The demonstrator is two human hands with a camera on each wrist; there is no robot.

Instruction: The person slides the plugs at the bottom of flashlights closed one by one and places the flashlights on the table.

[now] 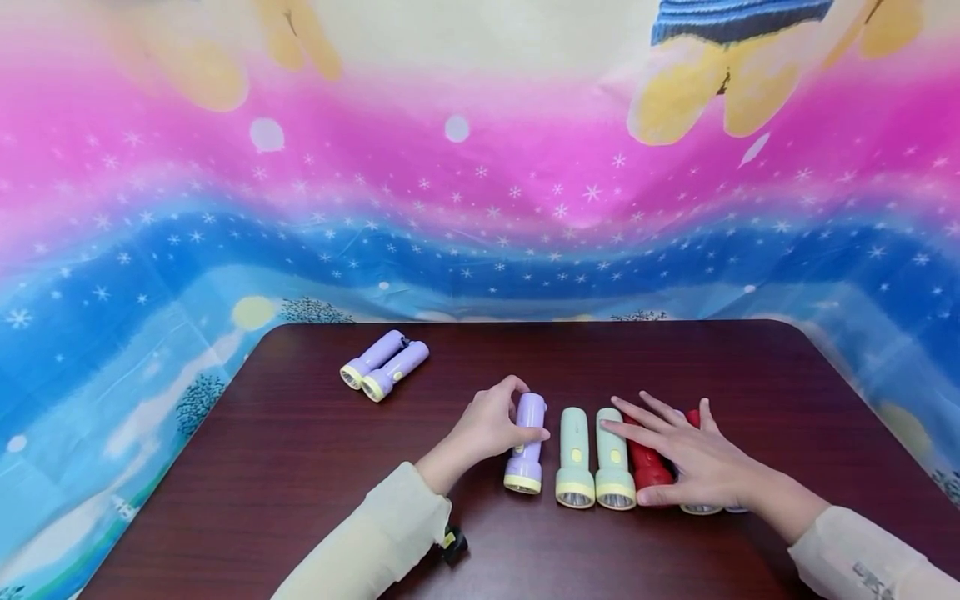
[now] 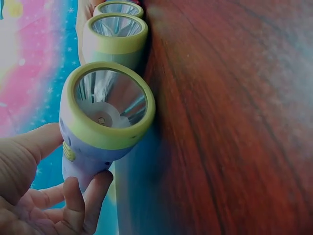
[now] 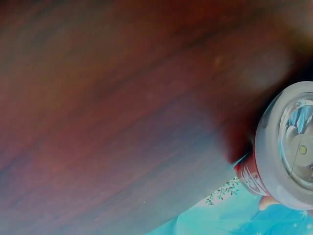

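Observation:
My left hand (image 1: 491,421) grips a purple flashlight (image 1: 529,454) with a yellow rim, thumb on one side and fingers on the other. In the left wrist view its lens (image 2: 111,98) faces the camera. To its right lie two pale green flashlights (image 1: 574,454) side by side, lens ends toward me. Over the right part of the row my right hand (image 1: 697,454) is spread, fingers straight, reaching across a red flashlight (image 1: 648,463) to the nearer green one (image 1: 615,458). More flashlights are partly hidden beneath that hand. A pale-rimmed flashlight head (image 3: 286,147) shows in the right wrist view.
Two purple flashlights (image 1: 397,371) lie together at the back left of the dark wooden table (image 1: 300,500). A small black object (image 1: 453,543) is beside the left sleeve. A colourful patterned cloth (image 1: 450,208) hangs behind the table and along its sides.

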